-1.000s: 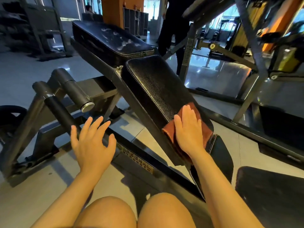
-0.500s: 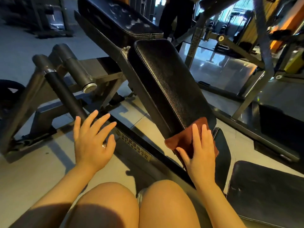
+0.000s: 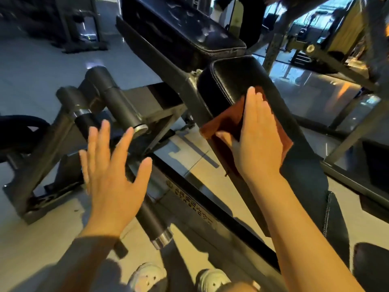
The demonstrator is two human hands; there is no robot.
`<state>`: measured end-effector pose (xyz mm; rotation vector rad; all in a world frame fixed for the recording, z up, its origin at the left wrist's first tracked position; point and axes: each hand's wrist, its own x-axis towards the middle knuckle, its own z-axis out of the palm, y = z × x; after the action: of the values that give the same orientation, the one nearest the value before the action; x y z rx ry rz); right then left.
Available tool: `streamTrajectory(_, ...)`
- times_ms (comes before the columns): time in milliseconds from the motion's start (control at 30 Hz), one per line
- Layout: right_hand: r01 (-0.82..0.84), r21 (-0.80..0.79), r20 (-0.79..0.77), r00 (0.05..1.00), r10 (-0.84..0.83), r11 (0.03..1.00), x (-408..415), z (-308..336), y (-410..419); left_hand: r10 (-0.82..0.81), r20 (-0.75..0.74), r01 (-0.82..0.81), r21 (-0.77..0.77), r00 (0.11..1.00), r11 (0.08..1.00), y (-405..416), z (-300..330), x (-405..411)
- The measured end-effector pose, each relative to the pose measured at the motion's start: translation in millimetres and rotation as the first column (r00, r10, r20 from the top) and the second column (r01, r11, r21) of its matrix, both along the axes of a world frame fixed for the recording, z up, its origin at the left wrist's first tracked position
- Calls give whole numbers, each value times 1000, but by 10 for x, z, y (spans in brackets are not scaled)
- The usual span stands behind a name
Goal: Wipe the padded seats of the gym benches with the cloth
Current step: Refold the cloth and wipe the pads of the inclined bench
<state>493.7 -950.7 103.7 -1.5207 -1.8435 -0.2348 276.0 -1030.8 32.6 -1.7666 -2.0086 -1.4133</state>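
**Pressing a rust-brown cloth to the sloped bench pad**

Item 1, right hand (image 3: 255, 142): at about 3 o'clock from frame centre. Fingers straight and close together, laid flat on the cloth, thumb spread out toward 9 o'clock along the cloth's near edge. Nothing is pinched; the palm presses down.

Item 2, cloth (image 3: 228, 121): rust-brown, folded, lying between the right hand and the pad. One corner sticks out at 9 o'clock of the hand, hanging over the pad's left edge; another shows at 3 o'clock of the wrist.

Item 3, sloped pad (image 3: 231, 79): black, grained, stitched along its edge, running from 12 o'clock down toward 5 o'clock. The cloth sits on its upper half.

Item 4, flat pad (image 3: 185, 32): black, at 12 o'clock, just beyond the sloped pad's top end, its surface streaked with pale marks.

Item 5, left hand (image 3: 111, 171): at 8 o'clock, palm down, fingers straight and fanned wide, holding nothing. Whether it touches the bar beneath cannot be told.

Item 6, roller bars (image 3: 120, 104): dark cylinders with silver end caps, at 10 o'clock, on the bench frame (image 3: 195, 199), which runs diagonally toward 5 o'clock and carries raised lettering.

Item 7, shoes (image 3: 210, 280): pale, two of them at 6 o'clock on the tiled floor (image 3: 42, 60).

Item 8, other gym equipment: frames at 1 to 3 o'clock, blurred.
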Motion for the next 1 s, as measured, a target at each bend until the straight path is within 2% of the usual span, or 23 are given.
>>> streamTrajectory(67,-48,24,29,998,47,999,-192,197,190,28,-29,-28,-5,999,1000,85,54,-36)
streamTrajectory(233,-46,51,109,993,41,998,-414,437,360,84,118,-81,-30,989,996,53,47,57)
streamTrajectory(333,-108,17,131,986,105,994,-296,384,231,123,140,-113,-76,983,991,12,70,80)
streamTrajectory(433,-79,10,115,990,77,997,-9,71,-73,141,88,-128,-139,986,982,-47,62,74)
streamTrajectory(467,-41,1,71,997,41,999,106,-88,-202,144,75,-130,-164,987,978,-74,52,66)
streamTrajectory(567,94,-137,-267,955,-128,986,443,-603,-566,122,78,-105,-189,990,976,-161,8,71)
streamTrajectory(633,122,-238,-328,924,-198,964,540,-808,-642,100,118,-80,-164,988,983,-186,-22,88)
streamTrajectory(700,118,-258,-267,945,-188,959,518,-802,-597,80,153,-59,-137,985,989,-175,-46,95)
streamTrajectory(800,75,-258,-259,955,-143,963,329,-500,-305,61,179,-41,-109,982,993,-139,-95,89)
streamTrajectory(867,49,-151,-123,990,-68,987,108,-178,-97,41,211,-23,-84,977,996,-123,-127,92)
streamTrajectory(1000,16,45,9,1000,-16,999,-464,371,398,3,240,3,-28,971,1000,-100,-162,77)
